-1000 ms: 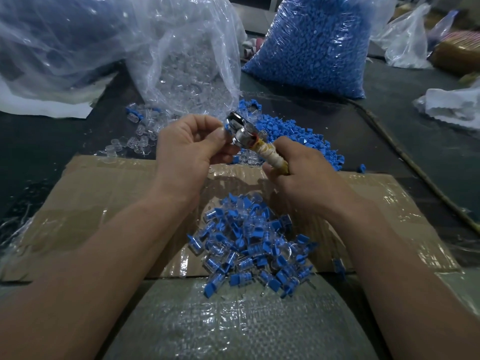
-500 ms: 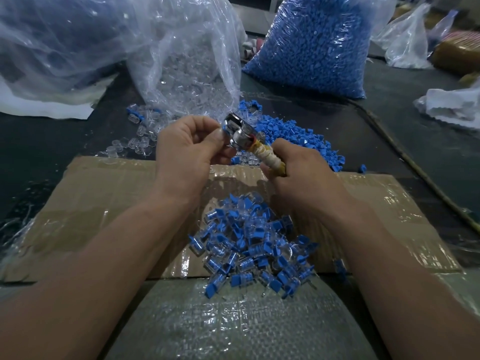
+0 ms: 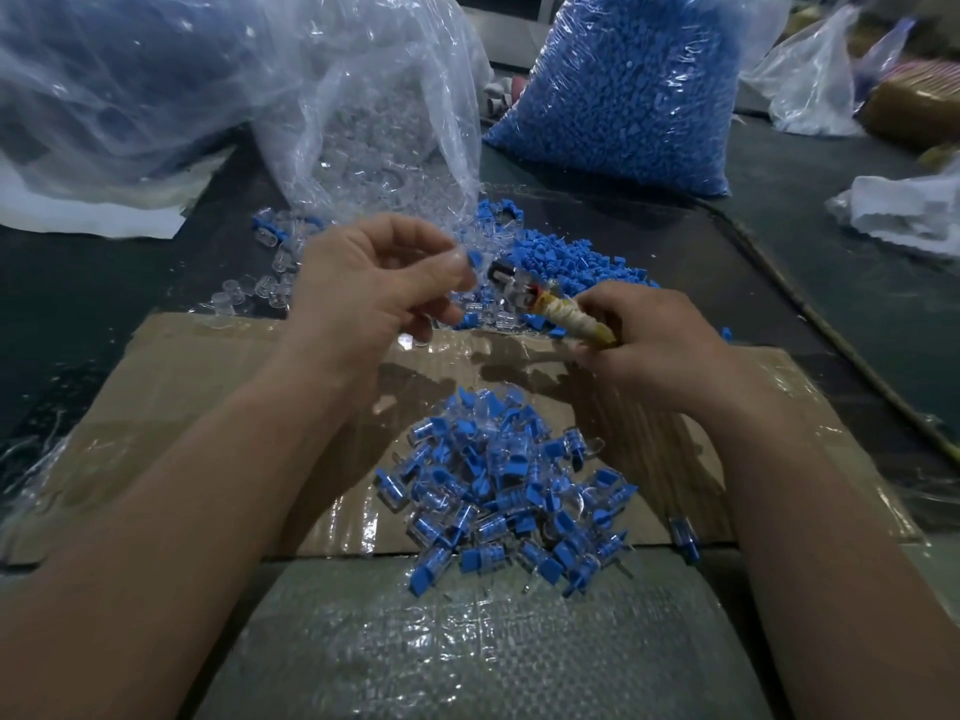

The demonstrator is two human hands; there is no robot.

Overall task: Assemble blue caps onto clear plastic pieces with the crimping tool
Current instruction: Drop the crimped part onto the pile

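My right hand [image 3: 654, 350] grips the tape-wrapped handle of the crimping tool [image 3: 550, 304], whose metal head points left. My left hand [image 3: 374, 283] pinches a small clear piece with a blue cap [image 3: 470, 262] at its fingertips, just left of the tool's head. A heap of assembled blue-capped clear pieces [image 3: 504, 485] lies on the cardboard sheet [image 3: 182, 397] below both hands. Loose blue caps [image 3: 571, 262] are piled behind the tool. Loose clear pieces [image 3: 260, 288] lie scattered at the left.
A clear bag of clear pieces [image 3: 374, 127] stands behind my left hand. A large bag of blue caps [image 3: 634, 85] stands at the back right. More plastic bags [image 3: 810, 75] and a white cloth [image 3: 914, 210] lie at the right. A woven sack [image 3: 467, 641] covers the near edge.
My right hand has lowered the tool and tilted its head down to the left. My left hand has drawn the capped piece slightly away from the tool's head.
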